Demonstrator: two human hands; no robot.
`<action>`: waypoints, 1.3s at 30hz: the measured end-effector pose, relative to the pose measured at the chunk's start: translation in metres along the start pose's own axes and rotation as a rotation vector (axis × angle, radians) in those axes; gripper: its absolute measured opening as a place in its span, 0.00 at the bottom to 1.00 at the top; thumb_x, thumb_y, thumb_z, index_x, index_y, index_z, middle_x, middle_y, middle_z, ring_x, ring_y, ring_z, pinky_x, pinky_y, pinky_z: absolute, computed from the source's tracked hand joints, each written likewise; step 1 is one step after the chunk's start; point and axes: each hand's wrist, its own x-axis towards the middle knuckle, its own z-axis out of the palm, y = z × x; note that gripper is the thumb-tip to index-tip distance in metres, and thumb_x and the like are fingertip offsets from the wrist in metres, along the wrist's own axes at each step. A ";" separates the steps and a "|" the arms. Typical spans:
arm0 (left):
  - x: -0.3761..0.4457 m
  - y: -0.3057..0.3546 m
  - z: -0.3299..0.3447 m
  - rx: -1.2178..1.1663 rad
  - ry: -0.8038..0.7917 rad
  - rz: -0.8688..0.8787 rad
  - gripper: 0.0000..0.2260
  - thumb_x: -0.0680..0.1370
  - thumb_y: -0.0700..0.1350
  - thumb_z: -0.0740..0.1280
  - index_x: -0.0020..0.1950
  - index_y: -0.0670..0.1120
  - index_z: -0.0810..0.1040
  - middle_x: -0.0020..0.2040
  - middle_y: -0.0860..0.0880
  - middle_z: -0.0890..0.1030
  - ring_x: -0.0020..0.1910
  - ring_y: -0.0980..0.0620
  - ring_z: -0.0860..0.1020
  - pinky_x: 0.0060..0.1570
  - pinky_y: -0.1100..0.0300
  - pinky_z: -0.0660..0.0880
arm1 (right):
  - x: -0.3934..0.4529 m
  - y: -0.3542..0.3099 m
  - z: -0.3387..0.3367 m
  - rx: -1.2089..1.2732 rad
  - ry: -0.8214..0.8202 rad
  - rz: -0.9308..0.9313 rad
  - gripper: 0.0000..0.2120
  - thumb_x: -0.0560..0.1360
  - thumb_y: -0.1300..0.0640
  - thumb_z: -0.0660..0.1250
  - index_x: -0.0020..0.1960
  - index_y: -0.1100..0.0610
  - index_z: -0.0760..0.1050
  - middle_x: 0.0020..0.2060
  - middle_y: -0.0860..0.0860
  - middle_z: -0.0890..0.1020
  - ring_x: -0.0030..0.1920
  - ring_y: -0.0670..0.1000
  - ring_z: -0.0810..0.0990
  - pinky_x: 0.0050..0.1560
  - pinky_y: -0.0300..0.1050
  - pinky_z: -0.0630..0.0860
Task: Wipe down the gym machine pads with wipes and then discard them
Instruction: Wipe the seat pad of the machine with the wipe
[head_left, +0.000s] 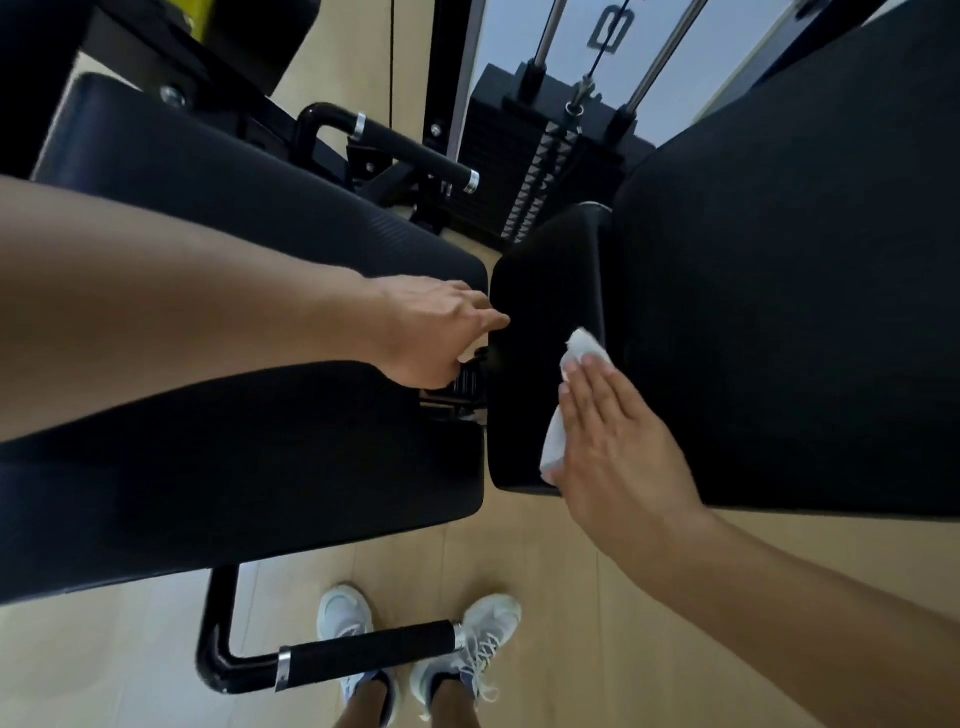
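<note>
One wipe, flat on the small pad!
Your right hand (613, 447) presses the wipe (566, 395) onto the pad (545, 280), grip released; left hand (431, 332) curls round the pad's edge.

the small black upholstered centre pad (545, 312) sits at the middle of the view. the large black textured pad (779, 312) adjoins it at 3 o'clock. two long black ribbed pads lie at 9 o'clock: the upper long pad (234, 208) behind, the lower long pad (260, 467) in front. the white crumpled wipe (558, 415) lies on the centre pad, under the flat right hand (618, 441). the left hand (431, 332) reaches into the gap between the long pads. the black stacked weight plates (535, 171) stand at 12 o'clock. the black foam-gripped handle bar (363, 654) lies at 6 o'clock, above the pale wooden floor (571, 597).
</note>
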 end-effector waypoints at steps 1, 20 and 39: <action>0.001 -0.001 -0.002 -0.016 0.011 -0.009 0.35 0.80 0.46 0.66 0.83 0.49 0.53 0.81 0.49 0.60 0.80 0.49 0.59 0.76 0.49 0.64 | 0.014 -0.003 -0.003 0.014 -0.022 0.008 0.36 0.86 0.43 0.36 0.78 0.72 0.34 0.78 0.69 0.34 0.79 0.66 0.32 0.79 0.61 0.31; 0.009 -0.033 -0.017 0.061 -0.022 -0.077 0.35 0.81 0.48 0.64 0.84 0.44 0.50 0.82 0.43 0.59 0.82 0.45 0.52 0.80 0.50 0.51 | 0.171 0.018 -0.016 -0.172 -0.051 0.059 0.31 0.86 0.47 0.41 0.81 0.64 0.40 0.82 0.61 0.43 0.82 0.60 0.40 0.81 0.59 0.40; 0.005 -0.014 -0.014 -0.195 0.163 0.077 0.35 0.81 0.46 0.61 0.84 0.48 0.45 0.84 0.48 0.51 0.82 0.52 0.43 0.76 0.60 0.38 | 0.043 0.145 -0.075 -0.001 0.059 -0.084 0.22 0.86 0.56 0.51 0.76 0.61 0.69 0.77 0.61 0.68 0.79 0.59 0.64 0.81 0.55 0.55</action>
